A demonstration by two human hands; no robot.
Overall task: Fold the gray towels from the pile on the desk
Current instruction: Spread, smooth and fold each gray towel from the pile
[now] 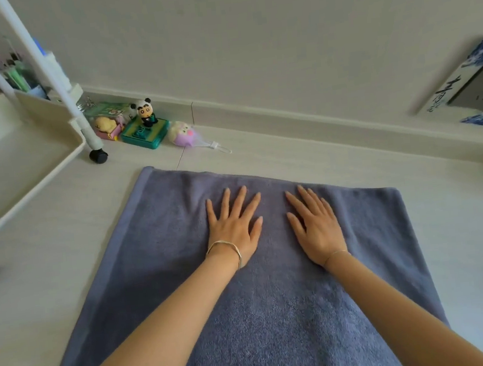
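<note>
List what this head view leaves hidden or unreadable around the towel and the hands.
1. Head view: the towel has its near edge cut off by the bottom of the frame.
2. Head view: the towel surface beneath the left hand, the right hand and both forearms is covered by them.
3. Head view: items on the cart shelf, upper left, are blurred.
4. Head view: the blue-patterned object is cut by the right edge.

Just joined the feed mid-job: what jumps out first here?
A gray towel lies spread flat on the desk, with the left hand and right hand pressed side by side on its far half, fingers straight. Past its far left corner, small toy figures sit by the wall beside a white wheeled cart.
</note>
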